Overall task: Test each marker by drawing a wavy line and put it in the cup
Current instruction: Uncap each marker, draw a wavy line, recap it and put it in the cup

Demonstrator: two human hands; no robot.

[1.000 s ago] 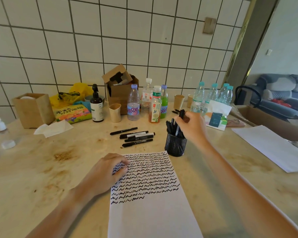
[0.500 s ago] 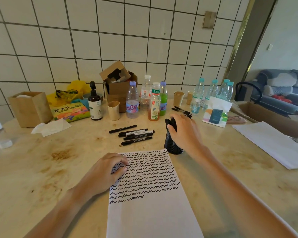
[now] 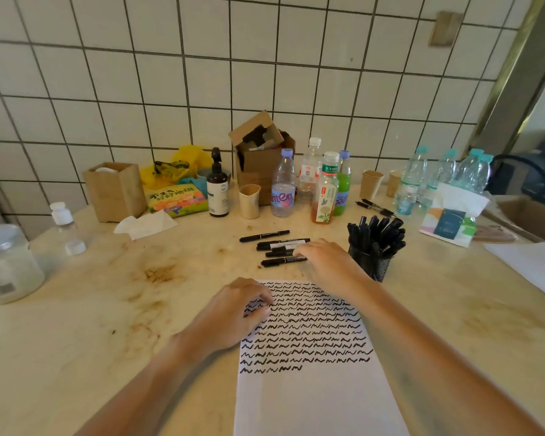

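The left hand (image 3: 233, 313) rests on the upper left corner of the paper (image 3: 315, 388), fingers curled loosely and holding nothing; left of it the table (image 3: 92, 341) is bare and stained. The right hand (image 3: 324, 262) lies flat with straight fingers, its fingertips (image 3: 299, 251) touching the loose markers (image 3: 280, 250) just beyond the paper's top edge; it grips none of them. Just to the right of this hand stands the mesh cup (image 3: 370, 262), full of markers. Behind both, bottles (image 3: 324, 190) stand in a row along the wall.

Bare tabletop (image 3: 114, 309) left of the paper (image 3: 312, 398) — mesh cup (image 3: 372, 262), loose markers (image 3: 277, 247) just beyond.
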